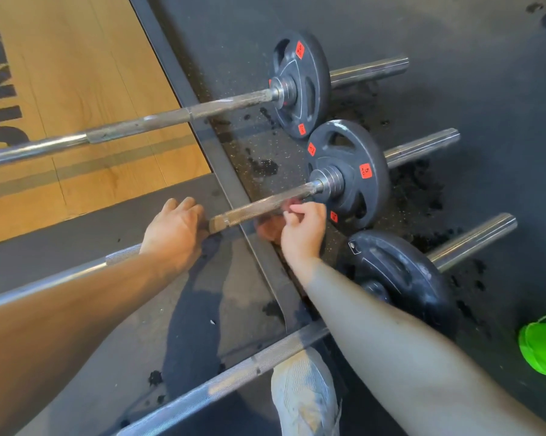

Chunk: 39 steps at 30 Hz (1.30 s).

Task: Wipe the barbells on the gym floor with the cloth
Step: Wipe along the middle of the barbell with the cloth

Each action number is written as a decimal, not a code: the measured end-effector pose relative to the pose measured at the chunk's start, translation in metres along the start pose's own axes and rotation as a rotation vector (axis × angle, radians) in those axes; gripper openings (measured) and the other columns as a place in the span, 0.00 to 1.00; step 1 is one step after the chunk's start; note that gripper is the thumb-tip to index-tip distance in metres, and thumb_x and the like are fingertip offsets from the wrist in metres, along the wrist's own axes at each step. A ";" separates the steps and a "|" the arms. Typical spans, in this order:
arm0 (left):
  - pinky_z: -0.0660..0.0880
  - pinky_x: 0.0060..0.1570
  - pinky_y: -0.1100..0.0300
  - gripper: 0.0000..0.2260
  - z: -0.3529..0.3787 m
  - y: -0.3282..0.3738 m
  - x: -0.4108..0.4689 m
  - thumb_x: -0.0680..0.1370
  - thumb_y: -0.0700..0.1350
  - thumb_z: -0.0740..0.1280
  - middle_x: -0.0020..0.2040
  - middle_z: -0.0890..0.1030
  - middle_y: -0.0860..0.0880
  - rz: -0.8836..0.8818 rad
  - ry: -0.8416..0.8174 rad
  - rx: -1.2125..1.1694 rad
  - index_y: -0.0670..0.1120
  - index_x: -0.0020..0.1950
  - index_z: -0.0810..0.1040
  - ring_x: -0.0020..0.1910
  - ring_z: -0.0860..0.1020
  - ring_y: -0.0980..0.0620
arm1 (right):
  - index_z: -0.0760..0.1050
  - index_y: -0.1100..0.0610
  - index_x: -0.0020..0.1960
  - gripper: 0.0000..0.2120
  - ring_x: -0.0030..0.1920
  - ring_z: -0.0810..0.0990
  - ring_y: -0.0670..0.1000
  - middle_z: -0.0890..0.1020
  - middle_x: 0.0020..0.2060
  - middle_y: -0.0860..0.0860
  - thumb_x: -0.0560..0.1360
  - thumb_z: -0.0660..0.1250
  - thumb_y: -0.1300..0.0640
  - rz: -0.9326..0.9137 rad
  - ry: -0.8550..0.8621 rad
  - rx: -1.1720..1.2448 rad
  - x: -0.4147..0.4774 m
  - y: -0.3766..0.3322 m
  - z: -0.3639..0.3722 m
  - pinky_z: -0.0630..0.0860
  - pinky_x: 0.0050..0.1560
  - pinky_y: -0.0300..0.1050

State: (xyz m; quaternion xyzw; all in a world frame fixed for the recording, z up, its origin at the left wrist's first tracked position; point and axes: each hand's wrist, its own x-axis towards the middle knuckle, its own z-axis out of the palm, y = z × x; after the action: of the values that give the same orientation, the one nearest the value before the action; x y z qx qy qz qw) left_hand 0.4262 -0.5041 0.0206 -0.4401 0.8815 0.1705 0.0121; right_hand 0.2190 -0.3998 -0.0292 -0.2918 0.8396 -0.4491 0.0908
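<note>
Three barbells lie side by side on the black rubber floor. The far barbell and the middle barbell each carry a dark 5 kg plate with orange labels. The near barbell runs under my right forearm. My left hand grips the middle barbell's shaft with its fingers curled over it. My right hand pinches a reddish cloth just below the knurled shaft, close to the plate. The cloth is blurred and partly hidden by the hand.
A wooden lifting platform with a dark metal frame lies under the bars at the left. Dark wet spots dot the rubber floor. My pale shoe stands at the bottom, and a bright green object sits at the right edge.
</note>
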 end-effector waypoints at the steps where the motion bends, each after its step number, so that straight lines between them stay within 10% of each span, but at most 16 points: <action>1: 0.75 0.52 0.48 0.07 0.001 0.001 0.000 0.80 0.46 0.69 0.52 0.73 0.49 0.000 0.003 0.009 0.45 0.56 0.78 0.52 0.69 0.46 | 0.79 0.62 0.45 0.06 0.51 0.78 0.56 0.74 0.50 0.53 0.73 0.71 0.71 0.057 0.015 0.021 0.005 0.003 -0.005 0.69 0.54 0.28; 6: 0.74 0.51 0.51 0.09 0.002 0.001 -0.001 0.81 0.46 0.68 0.53 0.73 0.49 0.003 0.007 0.052 0.46 0.59 0.77 0.52 0.69 0.47 | 0.78 0.66 0.45 0.05 0.50 0.75 0.34 0.76 0.50 0.57 0.73 0.71 0.73 -0.008 -0.048 0.086 -0.026 -0.020 0.010 0.69 0.49 0.21; 12: 0.74 0.53 0.51 0.09 0.001 0.000 0.002 0.81 0.47 0.67 0.53 0.73 0.50 -0.007 0.007 0.012 0.47 0.59 0.77 0.52 0.69 0.47 | 0.79 0.57 0.44 0.09 0.48 0.76 0.42 0.76 0.49 0.52 0.71 0.73 0.70 0.008 0.013 0.078 -0.001 -0.018 0.000 0.76 0.59 0.45; 16: 0.75 0.52 0.49 0.08 0.000 0.001 0.000 0.81 0.46 0.67 0.53 0.74 0.49 -0.013 0.005 -0.001 0.46 0.58 0.78 0.53 0.69 0.46 | 0.79 0.60 0.47 0.08 0.44 0.79 0.39 0.73 0.51 0.55 0.74 0.69 0.72 0.068 0.118 0.099 0.013 -0.022 -0.006 0.79 0.45 0.35; 19: 0.74 0.50 0.50 0.08 0.001 0.000 -0.002 0.81 0.46 0.67 0.53 0.73 0.49 -0.009 0.003 -0.005 0.46 0.58 0.78 0.53 0.69 0.47 | 0.79 0.55 0.44 0.11 0.52 0.79 0.54 0.74 0.50 0.51 0.71 0.71 0.70 -0.033 -0.043 0.126 -0.017 -0.031 0.013 0.79 0.57 0.53; 24: 0.74 0.49 0.49 0.07 0.001 -0.001 -0.002 0.80 0.45 0.67 0.52 0.74 0.48 -0.006 0.011 -0.022 0.45 0.57 0.78 0.52 0.69 0.46 | 0.83 0.58 0.42 0.07 0.52 0.76 0.52 0.75 0.46 0.48 0.71 0.73 0.69 -0.159 -0.191 0.005 -0.011 -0.033 0.007 0.65 0.58 0.28; 30: 0.73 0.51 0.50 0.07 0.000 0.001 -0.002 0.81 0.46 0.66 0.53 0.74 0.47 0.025 0.006 0.007 0.44 0.57 0.76 0.53 0.69 0.45 | 0.86 0.56 0.45 0.07 0.53 0.76 0.57 0.81 0.45 0.51 0.73 0.71 0.65 -0.136 -0.033 -0.186 0.045 -0.012 -0.013 0.65 0.58 0.38; 39: 0.73 0.52 0.53 0.09 0.000 0.002 -0.005 0.82 0.46 0.65 0.54 0.75 0.47 0.041 0.027 0.069 0.45 0.60 0.79 0.52 0.70 0.46 | 0.86 0.58 0.46 0.06 0.51 0.74 0.55 0.80 0.45 0.52 0.75 0.72 0.66 -0.425 -0.361 -0.096 -0.014 -0.044 0.018 0.71 0.53 0.41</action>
State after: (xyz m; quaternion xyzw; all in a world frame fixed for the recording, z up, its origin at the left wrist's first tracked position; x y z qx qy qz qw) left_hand 0.4275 -0.4990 0.0227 -0.4234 0.8958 0.1344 0.0120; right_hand 0.2556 -0.4228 -0.0055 -0.5404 0.7503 -0.3584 0.1287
